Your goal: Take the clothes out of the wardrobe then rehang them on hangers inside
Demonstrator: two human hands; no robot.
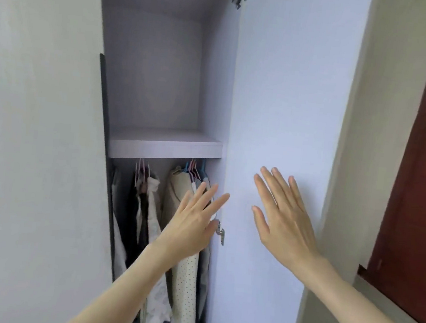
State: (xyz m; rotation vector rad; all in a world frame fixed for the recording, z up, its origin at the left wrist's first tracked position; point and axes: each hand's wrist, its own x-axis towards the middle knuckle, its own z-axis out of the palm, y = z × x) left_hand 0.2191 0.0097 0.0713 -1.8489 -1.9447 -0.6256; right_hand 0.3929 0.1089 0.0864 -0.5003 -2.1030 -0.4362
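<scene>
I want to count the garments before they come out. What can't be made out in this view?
- Rail: hidden behind the shelf; only hanger hooks show.
- Garment count: the clothes overlap, and the left hand and forearm cover some.
- Hems and wardrobe floor: cut off by the bottom edge.
- Whether the right hand touches the door: cannot tell.

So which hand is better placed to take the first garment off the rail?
Probably the left hand: it is open in front of the hanging clothes. The right hand is spread before the open wardrobe door.
</scene>
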